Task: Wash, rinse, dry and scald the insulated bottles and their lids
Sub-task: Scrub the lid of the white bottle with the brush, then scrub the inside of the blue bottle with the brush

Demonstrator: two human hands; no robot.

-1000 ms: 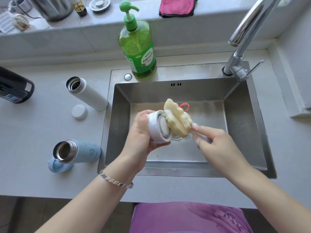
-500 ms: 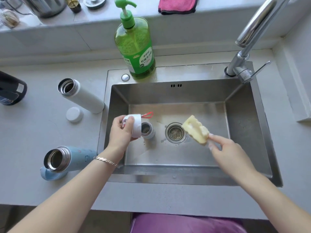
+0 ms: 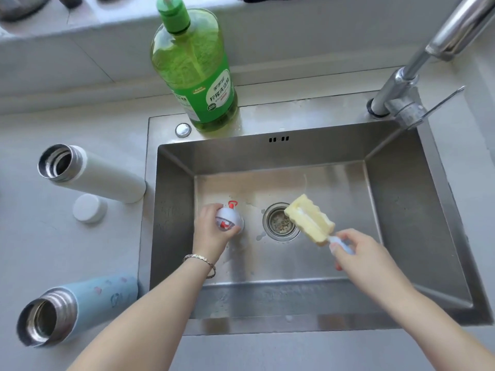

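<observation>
Sink (image 3: 401, 210): gripped white lid (image 3: 227, 220) in curled left hand (image 3: 211, 234), just left of drain (image 3: 278, 224); pinched sponge brush (image 3: 310, 218) by handle in right hand (image 3: 359, 253), foam over drain's right edge.

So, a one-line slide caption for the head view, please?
Left hand grips a white, red-marked lid low in the stainless-steel sink; right hand holds a yellow sponge brush near the round drain.

Bright even daylight, slight blur, edges bowed.
</observation>
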